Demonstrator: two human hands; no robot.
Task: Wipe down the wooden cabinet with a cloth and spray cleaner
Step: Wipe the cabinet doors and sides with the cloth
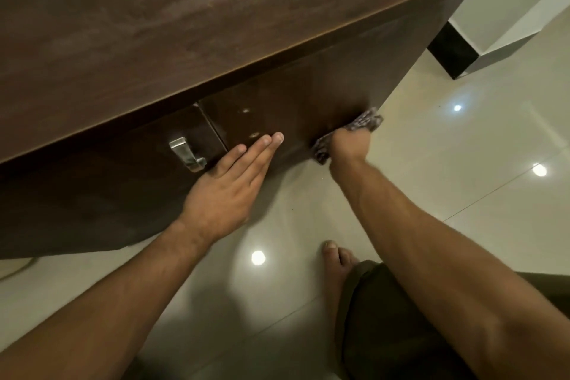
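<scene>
Glossy cream floor tiles point(462, 163) mirror the ceiling lights around a dark wooden cabinet point(216, 25), seen from above, its top streaked with pale, dusty-looking patches; the left grip point(228, 185) lies flat, fingers straight and together, against the right-hand door point(296, 95) just beside the metal handle point(187, 154), probably to brace the door so it does not give under pressure; the right grip point(351, 143) is curled round a bunched patterned cloth point(367, 120), pressing it onto the same door near its lower outer corner; the person leans over the front to reach that low, one bare foot point(337, 262) planted close; no spray cleaner is in view; judging by the dull top, much wiping looks left.
</scene>
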